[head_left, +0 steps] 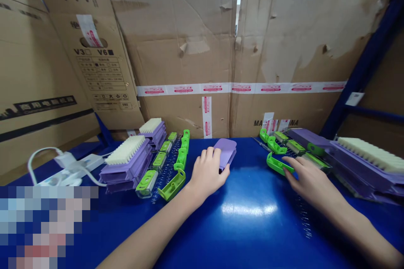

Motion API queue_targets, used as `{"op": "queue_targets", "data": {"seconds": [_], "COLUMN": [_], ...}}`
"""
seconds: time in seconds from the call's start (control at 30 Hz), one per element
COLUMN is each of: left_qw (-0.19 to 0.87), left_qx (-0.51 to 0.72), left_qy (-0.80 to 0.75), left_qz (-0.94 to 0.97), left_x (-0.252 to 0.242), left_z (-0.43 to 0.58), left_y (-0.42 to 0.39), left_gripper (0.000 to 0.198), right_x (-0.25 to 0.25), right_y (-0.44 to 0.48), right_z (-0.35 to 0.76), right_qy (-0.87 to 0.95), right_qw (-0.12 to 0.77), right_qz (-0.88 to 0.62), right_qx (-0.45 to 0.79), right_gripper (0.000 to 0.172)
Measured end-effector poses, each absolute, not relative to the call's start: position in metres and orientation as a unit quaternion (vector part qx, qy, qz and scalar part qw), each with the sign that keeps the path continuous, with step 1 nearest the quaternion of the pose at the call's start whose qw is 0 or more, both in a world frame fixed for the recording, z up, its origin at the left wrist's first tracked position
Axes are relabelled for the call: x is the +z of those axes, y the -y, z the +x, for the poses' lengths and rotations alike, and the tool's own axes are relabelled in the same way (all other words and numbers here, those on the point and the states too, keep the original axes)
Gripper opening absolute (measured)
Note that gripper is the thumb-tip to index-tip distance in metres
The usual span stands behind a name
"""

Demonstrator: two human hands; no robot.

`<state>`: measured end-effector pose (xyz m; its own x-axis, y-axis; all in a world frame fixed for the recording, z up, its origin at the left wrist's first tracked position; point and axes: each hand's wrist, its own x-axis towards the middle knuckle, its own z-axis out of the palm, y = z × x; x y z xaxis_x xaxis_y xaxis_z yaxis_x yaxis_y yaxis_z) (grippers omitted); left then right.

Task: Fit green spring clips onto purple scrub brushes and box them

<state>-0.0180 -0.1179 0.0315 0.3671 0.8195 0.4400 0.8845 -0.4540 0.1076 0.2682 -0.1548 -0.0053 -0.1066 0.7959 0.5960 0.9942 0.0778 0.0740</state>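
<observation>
Now my left hand (208, 172) curls its fingers round the purple lid (227, 148). My right hand (307, 178), fingers loose, touches a green clip (275, 164). I should grip softly.

packing workshop: cardboard cartons (176, 50), brush parts (128, 159), blue bench (246, 227)

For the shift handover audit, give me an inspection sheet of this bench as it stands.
Surface: blue table, glossy, one glare patch.
Job's things: purple shell mid-table; green clip to its right.
Clutter: bristle brushes on both sides, rows of green parts, springs.
Hands: left hand closed on purple shell; right hand open, fingertips touching green clip.
Cables: white cable with power strip, far left.
Surroundings: cardboard walls, blue rack post.
</observation>
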Motion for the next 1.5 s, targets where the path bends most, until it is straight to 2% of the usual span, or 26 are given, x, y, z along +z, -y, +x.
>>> {"op": "queue_targets", "data": {"seconds": [0.17, 0.4, 0.57, 0.63, 0.8, 1.0, 1.1, 1.27, 1.37, 1.43, 1.5], "left_qw": [0.070, 0.069, 0.072, 0.074, 0.077, 0.051, 0.012, -0.055, -0.054, -0.029, 0.004], "left_qx": [-0.235, -0.238, -0.220, -0.217, -0.222, -0.248, -0.288, -0.349, -0.385, -0.404, -0.411], "left_qy": [0.531, 0.553, 0.575, 0.585, 0.599, 0.604, 0.587, 0.559, 0.515, 0.478, 0.429], "left_qz": [-0.811, -0.795, -0.785, -0.778, -0.766, -0.756, -0.756, -0.750, -0.764, -0.779, -0.804], "left_x": [0.031, 0.029, 0.028, 0.026, 0.020, 0.019, 0.020, 0.017, 0.013, 0.011, 0.010], "left_z": [-0.018, -0.022, -0.023, -0.020, -0.009, -0.008, -0.014, -0.017, -0.013, -0.012, -0.013], "left_y": [0.116, 0.114, 0.116, 0.117, 0.115, 0.105, 0.099, 0.096, 0.100, 0.103, 0.103], "left_gripper": [0.030, 0.031, 0.040, 0.044, 0.054, 0.042, 0.041, 0.051, 0.054, 0.055, 0.056], "right_x": [0.004, 0.014, 0.020, 0.020, 0.012, 0.013, 0.021, 0.035, 0.038, 0.036, 0.034], "right_y": [0.146, 0.128, 0.124, 0.119, 0.093, 0.080, 0.078, 0.071, 0.063, 0.057, 0.051], "right_z": [0.248, 0.207, 0.202, 0.203, 0.207, 0.211, 0.212, 0.199, 0.186, 0.181, 0.178], "right_qy": [0.750, 0.786, 0.757, 0.748, 0.759, 0.742, 0.705, 0.578, 0.517, 0.496, 0.479], "right_qw": [0.203, 0.151, 0.151, 0.145, 0.136, 0.230, 0.321, 0.485, 0.551, 0.588, 0.610], "right_qz": [-0.602, -0.593, -0.620, -0.627, -0.636, -0.627, -0.617, -0.584, -0.573, -0.559, -0.544], "right_qx": [-0.184, -0.086, -0.142, -0.163, -0.030, 0.056, 0.139, 0.301, 0.317, 0.310, 0.321], "right_gripper": [0.036, 0.036, 0.037, 0.043, 0.052, 0.056, 0.057, 0.064, 0.051, 0.037, 0.031]}}
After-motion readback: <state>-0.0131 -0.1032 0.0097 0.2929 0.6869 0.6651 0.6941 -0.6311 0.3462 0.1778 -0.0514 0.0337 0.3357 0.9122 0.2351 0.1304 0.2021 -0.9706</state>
